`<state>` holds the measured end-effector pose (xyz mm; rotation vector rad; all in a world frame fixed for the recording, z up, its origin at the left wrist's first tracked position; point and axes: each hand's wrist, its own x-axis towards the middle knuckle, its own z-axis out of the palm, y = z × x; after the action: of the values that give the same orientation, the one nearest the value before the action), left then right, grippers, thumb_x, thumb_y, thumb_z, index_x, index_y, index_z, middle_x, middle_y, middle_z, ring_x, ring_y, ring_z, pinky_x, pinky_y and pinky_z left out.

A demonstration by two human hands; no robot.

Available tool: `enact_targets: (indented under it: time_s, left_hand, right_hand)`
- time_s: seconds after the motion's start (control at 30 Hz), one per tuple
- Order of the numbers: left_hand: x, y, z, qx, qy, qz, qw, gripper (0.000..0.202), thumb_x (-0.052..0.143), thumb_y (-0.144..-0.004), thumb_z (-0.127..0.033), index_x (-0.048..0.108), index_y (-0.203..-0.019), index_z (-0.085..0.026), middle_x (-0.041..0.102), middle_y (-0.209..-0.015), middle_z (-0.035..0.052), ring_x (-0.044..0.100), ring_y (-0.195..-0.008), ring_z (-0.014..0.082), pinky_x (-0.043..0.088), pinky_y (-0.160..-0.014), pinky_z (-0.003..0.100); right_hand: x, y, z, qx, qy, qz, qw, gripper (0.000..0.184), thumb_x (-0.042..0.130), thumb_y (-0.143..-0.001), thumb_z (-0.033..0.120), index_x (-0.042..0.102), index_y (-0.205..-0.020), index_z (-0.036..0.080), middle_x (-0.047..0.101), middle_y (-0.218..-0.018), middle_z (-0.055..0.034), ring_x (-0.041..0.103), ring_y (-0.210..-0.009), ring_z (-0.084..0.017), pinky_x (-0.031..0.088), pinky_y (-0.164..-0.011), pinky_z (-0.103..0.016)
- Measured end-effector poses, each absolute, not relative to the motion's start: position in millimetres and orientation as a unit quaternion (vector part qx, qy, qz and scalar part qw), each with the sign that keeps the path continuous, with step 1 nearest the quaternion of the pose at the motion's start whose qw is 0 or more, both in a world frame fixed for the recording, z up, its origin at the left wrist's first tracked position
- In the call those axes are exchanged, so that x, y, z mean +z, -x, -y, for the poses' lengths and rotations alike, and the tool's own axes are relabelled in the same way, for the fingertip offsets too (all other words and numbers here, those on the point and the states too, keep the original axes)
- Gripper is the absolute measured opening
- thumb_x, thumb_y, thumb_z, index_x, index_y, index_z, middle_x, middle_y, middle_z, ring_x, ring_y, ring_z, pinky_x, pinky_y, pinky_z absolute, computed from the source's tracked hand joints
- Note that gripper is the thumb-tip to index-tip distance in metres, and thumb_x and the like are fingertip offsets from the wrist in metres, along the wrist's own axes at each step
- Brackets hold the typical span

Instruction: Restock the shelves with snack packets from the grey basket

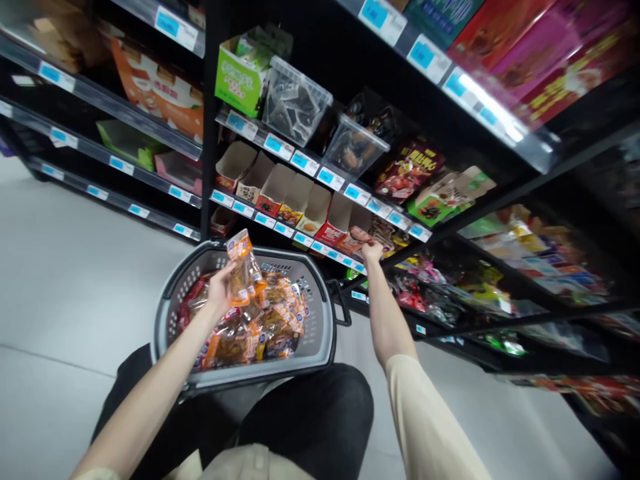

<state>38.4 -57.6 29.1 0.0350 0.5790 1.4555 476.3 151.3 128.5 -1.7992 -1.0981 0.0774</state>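
Observation:
My left hand [221, 288] grips an orange snack packet [242, 265] and holds it upright above a grey plastic basket [320, 313]. The basket rests on my lap and is piled with several similar orange and red packets [260, 320]. My right hand [372, 252] reaches forward to the shelf, its fingers curled at the front of an open red display box [356, 235] of snacks; whether anything is in the fingers is hidden.
Black store shelving [207, 133] with blue price tags runs from left to far right. It holds a row of open cardboard display boxes [280, 190], clear plastic bins [295, 100] and bagged snacks. Grey floor [65, 267] lies to the left.

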Motion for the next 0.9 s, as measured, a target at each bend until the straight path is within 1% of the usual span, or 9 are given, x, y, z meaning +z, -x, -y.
enact_targets:
  time_s: [0.17, 0.23, 0.3, 0.4, 0.47, 0.6, 0.67, 0.8, 0.9]
  left_hand:
    - [27, -42, 56, 0.67, -0.071, -0.259, 0.692, 0.037, 0.082, -0.071, -0.024, 0.07, -0.106, -0.018, 0.08, -0.094, 0.0014, 0.074, -0.078, 0.0189, 0.06, -0.075, 0.03]
    - [28, -46, 56, 0.663, -0.097, -0.273, 0.69, 0.042, 0.085, -0.067, -0.024, 0.07, -0.106, -0.019, 0.079, -0.095, 0.0007, 0.074, -0.079, 0.0194, 0.06, -0.077, 0.031]
    - [28, -50, 57, 0.644, -0.128, -0.296, 0.693, 0.046, 0.087, -0.065, -0.026, 0.07, -0.107, -0.02, 0.079, -0.096, 0.0013, 0.073, -0.081, 0.0204, 0.059, -0.08, 0.033]
    - [24, -57, 60, 0.623, -0.185, -0.348, 0.675, 0.05, 0.092, -0.065, -0.033, 0.068, -0.108, -0.02, 0.078, -0.097, 0.0034, 0.073, -0.084, 0.0221, 0.058, -0.083, 0.034]
    - [20, -61, 61, 0.625, -0.223, -0.392, 0.637, 0.053, 0.095, -0.064, -0.034, 0.067, -0.107, -0.021, 0.077, -0.099, 0.0043, 0.073, -0.087, 0.0222, 0.057, -0.084, 0.034]
    - [14, -65, 61, 0.644, -0.262, -0.439, 0.569, 0.059, 0.1, -0.059, -0.035, 0.065, -0.104, -0.02, 0.076, -0.105, 0.007, 0.072, -0.095, 0.0227, 0.056, -0.089, 0.034]
    - [12, -63, 59, 0.652, -0.257, -0.444, 0.558, 0.059, 0.099, -0.061, -0.04, 0.064, -0.104, -0.02, 0.075, -0.105, 0.0074, 0.071, -0.096, 0.0228, 0.055, -0.09, 0.034]
    - [11, -60, 54, 0.65, -0.249, -0.44, 0.567, 0.057, 0.095, -0.068, -0.051, 0.066, -0.106, -0.02, 0.075, -0.11, 0.0084, 0.07, -0.102, 0.0239, 0.054, -0.092, 0.033]
    - [11, -59, 54, 0.651, -0.249, -0.423, 0.579, 0.057, 0.094, -0.07, -0.053, 0.067, -0.108, -0.021, 0.076, -0.116, 0.0092, 0.071, -0.106, 0.0236, 0.054, -0.096, 0.033]
  right_hand:
    - [113, -452, -128, 0.035, 0.726, 0.406, 0.555, 0.041, 0.06, -0.078, 0.015, 0.07, -0.118, 0.011, 0.077, -0.117, -0.0184, 0.074, -0.108, -0.026, 0.059, -0.1, -0.041]
    - [97, -421, -103, 0.051, 0.707, 0.41, 0.574, 0.041, 0.062, -0.083, 0.02, 0.067, -0.123, 0.013, 0.074, -0.125, -0.0178, 0.073, -0.11, -0.025, 0.06, -0.099, -0.04]
    - [77, -376, -69, 0.185, 0.661, 0.458, 0.565, 0.033, 0.066, -0.088, 0.031, 0.069, -0.117, 0.017, 0.076, -0.12, -0.0138, 0.074, -0.1, -0.023, 0.063, -0.087, -0.038]
    - [53, -299, -12, 0.468, 0.566, 0.531, 0.423, 0.037, 0.074, -0.088, 0.049, 0.073, -0.112, 0.022, 0.079, -0.11, -0.0091, 0.074, -0.088, -0.023, 0.063, -0.068, -0.033]
    - [47, -257, 18, 0.559, 0.502, 0.553, 0.36, 0.038, 0.075, -0.087, 0.054, 0.075, -0.111, 0.024, 0.079, -0.112, -0.0072, 0.073, -0.09, -0.022, 0.063, -0.068, -0.032]
    - [47, -220, 44, 0.494, 0.486, 0.619, 0.369, 0.049, 0.097, -0.064, 0.038, 0.076, -0.107, 0.025, 0.079, -0.106, -0.0027, 0.072, -0.093, -0.022, 0.061, -0.084, -0.034]
    - [47, -219, 43, 0.465, 0.506, 0.624, 0.372, 0.048, 0.099, -0.057, 0.035, 0.075, -0.097, 0.023, 0.077, -0.092, -0.0017, 0.07, -0.081, -0.02, 0.06, -0.079, -0.034]
    - [43, -226, 32, 0.481, 0.519, 0.578, 0.408, 0.041, 0.097, -0.06, 0.041, 0.072, -0.085, 0.021, 0.072, -0.075, 0.0004, 0.066, -0.066, -0.016, 0.055, -0.066, -0.029]
    - [43, -230, 30, 0.524, 0.522, 0.52, 0.429, 0.043, 0.097, -0.06, 0.045, 0.067, -0.081, 0.022, 0.07, -0.068, 0.0026, 0.064, -0.06, -0.015, 0.052, -0.058, -0.027]
